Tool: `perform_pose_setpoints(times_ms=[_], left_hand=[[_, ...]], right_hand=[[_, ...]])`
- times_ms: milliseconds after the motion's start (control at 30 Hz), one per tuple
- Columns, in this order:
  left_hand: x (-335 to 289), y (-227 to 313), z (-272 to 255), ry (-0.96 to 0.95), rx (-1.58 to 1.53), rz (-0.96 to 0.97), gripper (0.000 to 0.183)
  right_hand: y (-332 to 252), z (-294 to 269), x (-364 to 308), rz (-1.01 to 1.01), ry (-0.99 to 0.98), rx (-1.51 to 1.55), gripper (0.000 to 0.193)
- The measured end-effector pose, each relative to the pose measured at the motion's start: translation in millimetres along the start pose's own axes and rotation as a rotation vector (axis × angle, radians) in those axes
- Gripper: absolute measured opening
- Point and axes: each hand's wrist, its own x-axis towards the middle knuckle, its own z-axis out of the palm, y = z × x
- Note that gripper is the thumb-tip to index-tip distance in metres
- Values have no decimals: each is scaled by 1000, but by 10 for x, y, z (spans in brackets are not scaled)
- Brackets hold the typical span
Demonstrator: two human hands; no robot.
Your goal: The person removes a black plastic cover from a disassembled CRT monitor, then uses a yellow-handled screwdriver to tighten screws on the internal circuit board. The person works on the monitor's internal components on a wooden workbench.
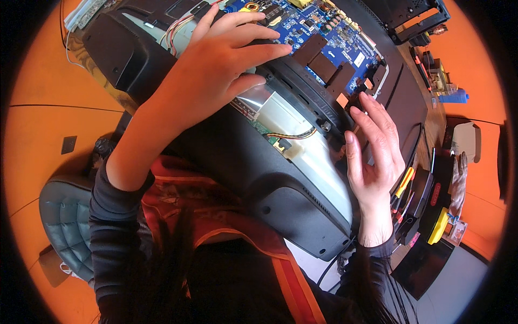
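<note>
A large flat device with a black casing (226, 146), its inside exposed, lies across the surface before me. On it sits a blue circuit board (350, 51) with many small parts. A long black bracket (305, 100) runs along the board's near side. My left hand (216, 73) reaches over the board's left part, fingers spread, thumb near the bracket. Close to the bracket's right end is my right hand (377, 143), fingers loosely bent and apart, with nothing visible in them. Whether its fingertips touch the bracket is hard to see. Thin coloured wires (294, 136) cross a pale inner panel.
To the right lie screwdrivers with yellow handles (403, 183), a yellow-handled tool (438, 225) and a dark flat panel (423, 267). An open cardboard box (465, 141) stands beyond. A padded chair (65, 221) is at the left. Another black part (413, 19) is at the top right.
</note>
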Motion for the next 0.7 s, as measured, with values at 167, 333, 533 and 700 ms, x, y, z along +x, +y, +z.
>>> perform_pose_setpoints(times_ms=[167,333,533,700], left_hand=[[-9,20,8,4,-21,-17,50],[-12,36,20,16,-38,-20,49],[-15,60,42,15,-77,-53,51],[-17,83,25,6,-48,-61,52]], right_hand=[[5,0,0,-3,-3,-2,30],[3,5,-2,-3,-1,8,30],[8,7,-2,-9,-9,11,30],[6,1,-4,-5,-14,7,31]])
